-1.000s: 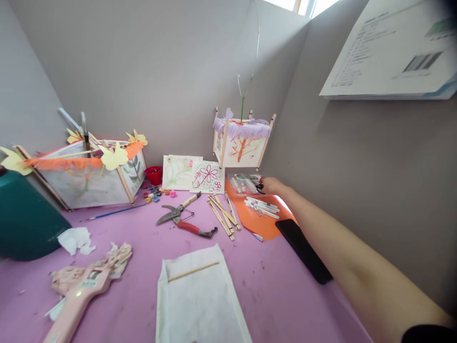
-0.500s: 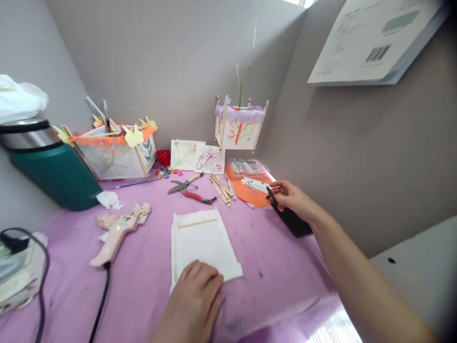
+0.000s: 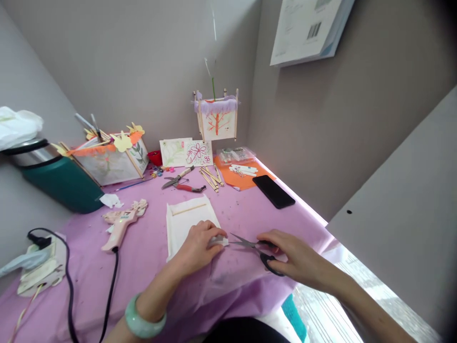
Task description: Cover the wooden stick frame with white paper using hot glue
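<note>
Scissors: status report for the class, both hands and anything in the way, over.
Right hand holds scissors, blades open. Left hand grips white sheet at its near right corner. Glue gun and phone lie aside.

Head cam, looks fwd/dn, hands (image 3: 195,247) (image 3: 292,257) close below.

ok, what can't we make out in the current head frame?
Head view:
White bit in the left hand: the hand hides whether it joins the white sheet.
Scissors: upper handle loop partly behind the right hand.
Papers at top: print too small, upper part cut off by the top edge.
Black cord: cut off by the bottom edge.
</note>
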### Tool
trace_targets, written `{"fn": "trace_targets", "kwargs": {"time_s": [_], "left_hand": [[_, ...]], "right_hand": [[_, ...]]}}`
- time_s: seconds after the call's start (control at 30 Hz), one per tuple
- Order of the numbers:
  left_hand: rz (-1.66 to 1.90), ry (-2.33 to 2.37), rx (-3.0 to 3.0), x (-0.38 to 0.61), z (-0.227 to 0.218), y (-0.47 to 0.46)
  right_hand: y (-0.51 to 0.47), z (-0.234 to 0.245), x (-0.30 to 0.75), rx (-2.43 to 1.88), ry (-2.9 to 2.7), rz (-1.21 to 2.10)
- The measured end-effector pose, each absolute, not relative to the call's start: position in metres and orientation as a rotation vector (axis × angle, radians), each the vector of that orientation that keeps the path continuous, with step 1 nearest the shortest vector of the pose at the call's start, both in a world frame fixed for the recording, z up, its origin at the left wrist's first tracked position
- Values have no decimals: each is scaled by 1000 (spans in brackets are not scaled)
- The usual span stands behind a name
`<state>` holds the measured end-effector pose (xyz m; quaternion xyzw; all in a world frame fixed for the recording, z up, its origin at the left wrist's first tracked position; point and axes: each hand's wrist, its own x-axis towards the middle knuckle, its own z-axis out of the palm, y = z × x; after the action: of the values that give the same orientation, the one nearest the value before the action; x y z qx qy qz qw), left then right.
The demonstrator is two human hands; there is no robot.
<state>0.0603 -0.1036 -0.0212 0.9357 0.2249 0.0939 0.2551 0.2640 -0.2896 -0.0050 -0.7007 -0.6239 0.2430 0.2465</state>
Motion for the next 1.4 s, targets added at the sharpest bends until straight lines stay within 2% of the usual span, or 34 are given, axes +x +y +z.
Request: {"fn": "trace_targets", "kwargs": {"time_s": [0.6,1.4], "left_hand": [[413,706,2434,59,-28,-114],[421,729,2383,59,-31,-113]], "right_hand": [[-258,5,257,-1939,-2073,444],[-237,-4,268,-1742,-2219,584]]}}
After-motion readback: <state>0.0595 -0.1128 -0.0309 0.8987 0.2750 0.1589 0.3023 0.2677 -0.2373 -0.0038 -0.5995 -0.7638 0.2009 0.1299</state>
